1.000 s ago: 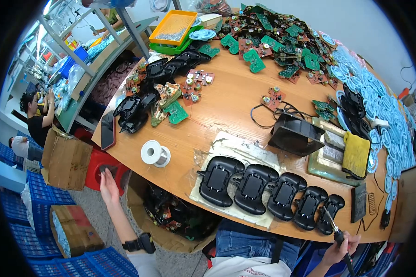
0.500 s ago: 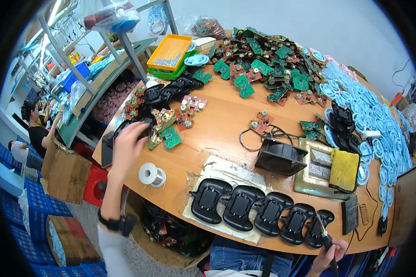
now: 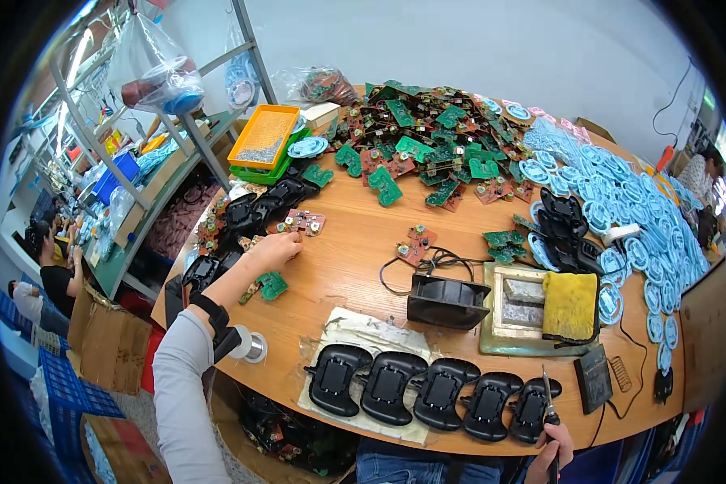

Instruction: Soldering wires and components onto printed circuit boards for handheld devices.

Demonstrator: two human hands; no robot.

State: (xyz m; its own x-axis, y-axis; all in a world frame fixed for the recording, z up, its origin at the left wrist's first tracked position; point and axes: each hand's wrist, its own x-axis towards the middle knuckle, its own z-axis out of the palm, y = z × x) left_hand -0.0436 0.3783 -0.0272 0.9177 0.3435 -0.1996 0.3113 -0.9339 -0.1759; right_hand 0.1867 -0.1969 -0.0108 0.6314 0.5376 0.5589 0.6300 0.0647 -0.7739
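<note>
The right hand (image 3: 558, 440) holds a soldering iron (image 3: 551, 415).

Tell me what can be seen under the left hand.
Beyond the left hand, a red circuit board shows; a green circuit board shows on its near side. Whatever lies directly beneath the palm is covered.

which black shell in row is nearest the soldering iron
The row's rightmost shell: the soldering iron in the right hand overlaps it in view; the other four lie farther left.
</note>
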